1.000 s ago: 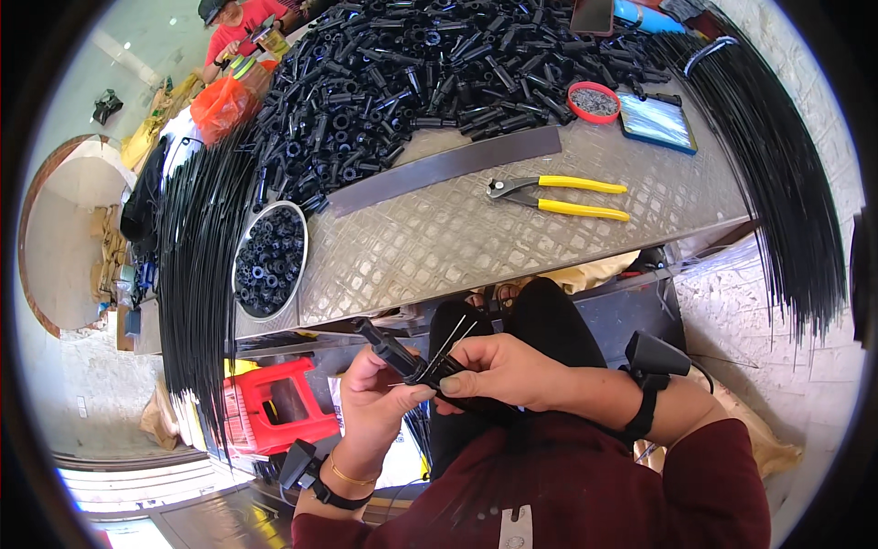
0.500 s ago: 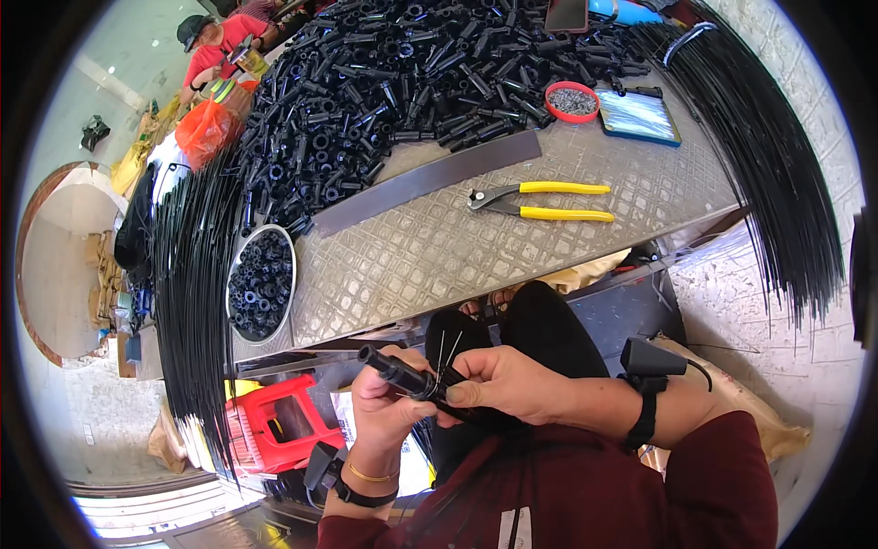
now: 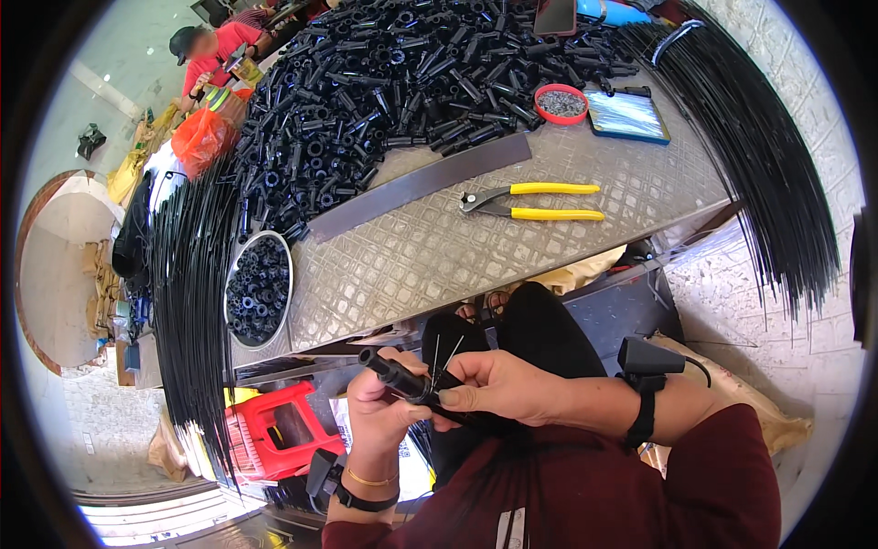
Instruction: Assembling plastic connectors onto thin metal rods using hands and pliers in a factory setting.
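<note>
My left hand [image 3: 377, 414] is wrapped round a black plastic tube [image 3: 393, 374], a stepped piece tilted up to the left above my lap. Close against it, my right hand [image 3: 494, 382] is closed in a pinch, thumb pressed at the tube's inner end. Thin silvery wires [image 3: 443, 352] rise from between the two hands, at my right fingertips. Dark thin strands [image 3: 501, 467] fan out from the hands over my dark red shirt. My fingers cover where wires, strands and tube meet.
Cutting pliers with yellow handles [image 3: 554, 188] lie on the metal table [image 3: 402, 274], near a flat metal strip [image 3: 425, 186]. Behind are heaped black tubes [image 3: 366, 82], a red dish [image 3: 562, 119] and a wire tray [image 3: 629, 117]. Black strand bundles [image 3: 192, 302] hang left; a red stool [image 3: 306, 430] stands below.
The view has shifted slightly, so the table things sit a little further left. Both hands keep nearly the same hold; the thin wires lean a little differently between them.
</note>
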{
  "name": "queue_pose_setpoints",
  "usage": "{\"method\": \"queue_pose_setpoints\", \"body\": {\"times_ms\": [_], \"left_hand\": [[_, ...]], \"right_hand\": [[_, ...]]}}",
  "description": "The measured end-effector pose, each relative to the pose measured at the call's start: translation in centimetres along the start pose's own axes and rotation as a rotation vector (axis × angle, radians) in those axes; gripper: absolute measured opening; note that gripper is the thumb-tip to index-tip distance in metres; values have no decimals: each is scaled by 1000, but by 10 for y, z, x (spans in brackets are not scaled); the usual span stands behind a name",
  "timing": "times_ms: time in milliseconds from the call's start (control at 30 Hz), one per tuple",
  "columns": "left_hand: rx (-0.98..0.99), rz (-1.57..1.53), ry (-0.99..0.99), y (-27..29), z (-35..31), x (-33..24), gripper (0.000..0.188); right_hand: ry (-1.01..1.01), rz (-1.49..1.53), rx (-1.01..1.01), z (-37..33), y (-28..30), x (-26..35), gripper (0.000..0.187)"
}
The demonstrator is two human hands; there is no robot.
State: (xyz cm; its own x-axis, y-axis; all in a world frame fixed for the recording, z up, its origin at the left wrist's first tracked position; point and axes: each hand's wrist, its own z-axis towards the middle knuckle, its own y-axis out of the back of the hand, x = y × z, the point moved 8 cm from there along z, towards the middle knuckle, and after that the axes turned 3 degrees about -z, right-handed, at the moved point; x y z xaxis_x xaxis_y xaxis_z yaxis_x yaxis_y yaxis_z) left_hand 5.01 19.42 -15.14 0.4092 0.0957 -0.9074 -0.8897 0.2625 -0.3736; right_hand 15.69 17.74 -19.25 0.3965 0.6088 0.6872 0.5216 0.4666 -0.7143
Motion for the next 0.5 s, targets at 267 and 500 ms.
{"method": "queue_pose_setpoints", "body": {"times_ms": [267,500], "left_hand": [[97,-87,23,-1,-1,12,37],[363,-155,-14,-16,15,23,39]], "right_hand": [[-33,-37,85,-1,-4,1,25],[-20,-219,203,-1,-13,7,30]]}}
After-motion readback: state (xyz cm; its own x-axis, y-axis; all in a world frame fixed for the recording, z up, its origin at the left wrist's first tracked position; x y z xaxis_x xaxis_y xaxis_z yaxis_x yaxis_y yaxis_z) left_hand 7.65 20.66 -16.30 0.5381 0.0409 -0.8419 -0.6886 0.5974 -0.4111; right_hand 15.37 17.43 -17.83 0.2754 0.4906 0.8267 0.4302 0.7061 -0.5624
